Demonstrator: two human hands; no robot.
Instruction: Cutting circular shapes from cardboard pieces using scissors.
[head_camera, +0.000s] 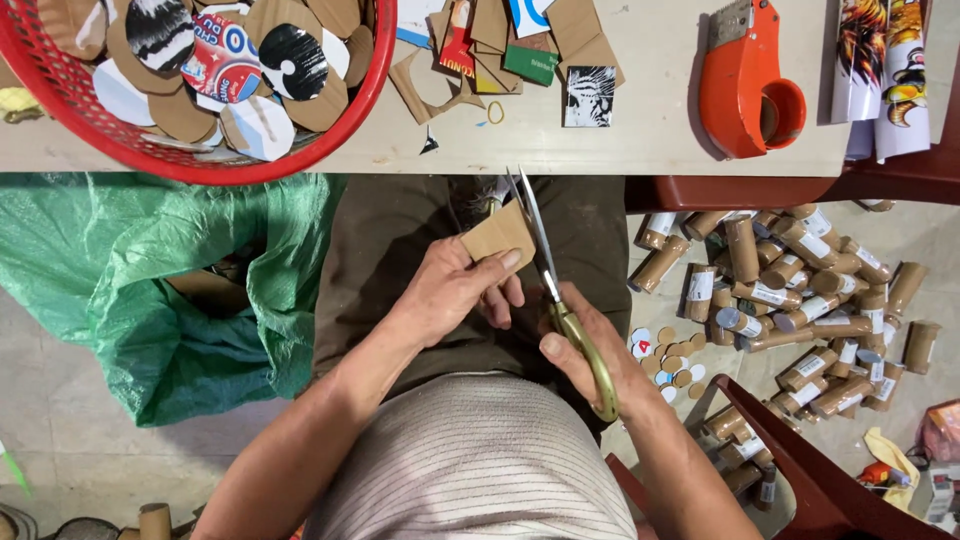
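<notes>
Centrally, above the lap, a brown cardboard piece (498, 236) is pinched by the left hand (452, 290), while yellow-handled scissors (560, 300) are gripped by the right hand (590, 350), blades parted at its edge. Cardboard tubes (790, 300) are heaped on the floor.

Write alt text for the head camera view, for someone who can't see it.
Seen from above, a seated person's left hand holds a brown cardboard piece while the right hand cuts it with gold-handled scissors. Ahead, a table carries a red basket of cardboard circles and an orange tape dispenser; cardboard tubes lie piled on the floor.
</notes>
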